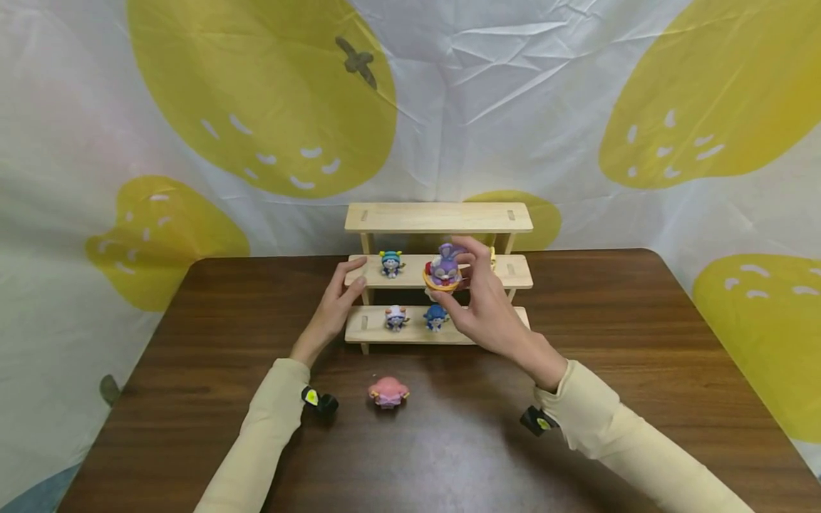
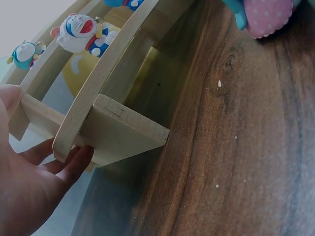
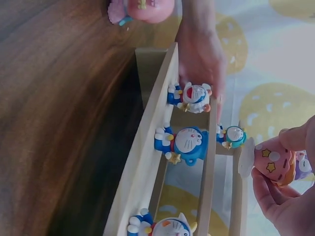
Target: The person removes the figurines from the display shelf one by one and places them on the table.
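Note:
My right hand (image 1: pixel 490 313) pinches a purple rabbit figurine (image 1: pixel 444 267) between thumb and fingers, in front of the three-tier wooden display shelf (image 1: pixel 442 217). The right wrist view shows its pink, star-marked cup (image 3: pixel 271 160) and white base close to the top board; contact cannot be made out. With thumb and fingers, my left hand (image 1: pixel 330 306) grips the shelf's left end. On the middle tier stand a teal-hatted cat figurine (image 1: pixel 390 263) and a yellow figurine (image 1: pixel 492 258), mostly hidden. White (image 1: pixel 395 318) and blue (image 1: pixel 436 318) cat figurines stand on the bottom tier.
Another white-faced figurine (image 3: pixel 170 228) with pale horns stands on the bottom tier, hidden by my right hand in the head view. A pink figurine (image 1: pixel 388 392) lies on the brown wooden table (image 1: pixel 449 442) before the shelf. A lemon-print cloth (image 1: pixel 442 107) hangs behind.

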Demonstrator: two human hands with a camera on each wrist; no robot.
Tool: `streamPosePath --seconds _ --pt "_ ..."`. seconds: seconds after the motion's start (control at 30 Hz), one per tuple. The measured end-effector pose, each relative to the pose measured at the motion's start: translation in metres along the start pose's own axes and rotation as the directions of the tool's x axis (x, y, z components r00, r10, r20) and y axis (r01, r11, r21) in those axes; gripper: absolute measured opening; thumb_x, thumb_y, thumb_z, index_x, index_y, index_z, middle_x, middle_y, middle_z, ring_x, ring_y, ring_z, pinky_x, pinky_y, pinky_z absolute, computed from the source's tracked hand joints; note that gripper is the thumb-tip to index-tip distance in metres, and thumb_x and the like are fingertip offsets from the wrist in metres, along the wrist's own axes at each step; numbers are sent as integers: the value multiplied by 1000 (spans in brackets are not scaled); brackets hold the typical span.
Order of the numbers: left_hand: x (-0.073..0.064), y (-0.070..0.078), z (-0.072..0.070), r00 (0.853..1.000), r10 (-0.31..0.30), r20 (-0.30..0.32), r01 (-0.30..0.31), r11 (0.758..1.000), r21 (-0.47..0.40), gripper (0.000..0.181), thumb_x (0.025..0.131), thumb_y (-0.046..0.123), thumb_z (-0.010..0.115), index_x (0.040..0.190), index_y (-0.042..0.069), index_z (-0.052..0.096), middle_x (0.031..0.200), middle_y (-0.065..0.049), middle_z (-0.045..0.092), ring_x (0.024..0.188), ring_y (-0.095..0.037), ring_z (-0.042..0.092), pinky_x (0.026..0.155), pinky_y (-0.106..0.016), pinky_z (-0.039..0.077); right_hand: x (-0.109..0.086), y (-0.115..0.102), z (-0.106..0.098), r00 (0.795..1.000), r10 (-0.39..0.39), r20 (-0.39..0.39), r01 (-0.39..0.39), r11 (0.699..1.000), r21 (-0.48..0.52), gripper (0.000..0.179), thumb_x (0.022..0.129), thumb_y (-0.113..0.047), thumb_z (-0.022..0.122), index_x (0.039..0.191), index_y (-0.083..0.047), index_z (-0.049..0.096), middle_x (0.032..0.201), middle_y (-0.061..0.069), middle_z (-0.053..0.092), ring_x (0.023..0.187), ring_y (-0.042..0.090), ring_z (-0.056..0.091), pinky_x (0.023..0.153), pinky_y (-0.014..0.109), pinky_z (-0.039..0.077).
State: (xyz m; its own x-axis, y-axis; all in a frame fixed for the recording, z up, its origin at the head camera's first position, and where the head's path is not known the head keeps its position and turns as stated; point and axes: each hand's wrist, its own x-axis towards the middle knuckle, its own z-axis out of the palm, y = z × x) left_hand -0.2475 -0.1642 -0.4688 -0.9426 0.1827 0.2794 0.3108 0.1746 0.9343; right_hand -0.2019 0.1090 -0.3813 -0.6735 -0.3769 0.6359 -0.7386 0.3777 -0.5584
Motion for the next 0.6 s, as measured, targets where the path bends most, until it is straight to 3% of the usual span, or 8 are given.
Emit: streamPosePath --seconds 0.2,0.4,0.6 --pt "-1 3 1 1000 -3 2 3 1000 9 43 108 9 44 150 0 40 159 -23 35 151 -37 27 121 -55 21 -10 -2 -3 1000 2 3 -2 1000 -18 78 87 -4 78 144 -3 26 111 19 62 85 22 65 70 31 57" --pt "-1 8 3 1000 -18 6 18 999 31 43 108 8 44 149 -4 40 159 -25 36 152 -38 25 122 -55 20 -21 -3 -5 1000 -11 -22 11 1000 -10 78 84 0 80 142 1 28 107 21 63 83 23 68 70 38 59" --pt "-2 5 5 1000 5 -26 -4 999 39 40 107 12 47 146 3 46 157 -19 43 150 -34 31 121 -53 23 -32 -3 -5 1000 -23 -20 23 1000 11 78 83 4 79 143 0 28 110 21 61 82 24 68 68 38 58"
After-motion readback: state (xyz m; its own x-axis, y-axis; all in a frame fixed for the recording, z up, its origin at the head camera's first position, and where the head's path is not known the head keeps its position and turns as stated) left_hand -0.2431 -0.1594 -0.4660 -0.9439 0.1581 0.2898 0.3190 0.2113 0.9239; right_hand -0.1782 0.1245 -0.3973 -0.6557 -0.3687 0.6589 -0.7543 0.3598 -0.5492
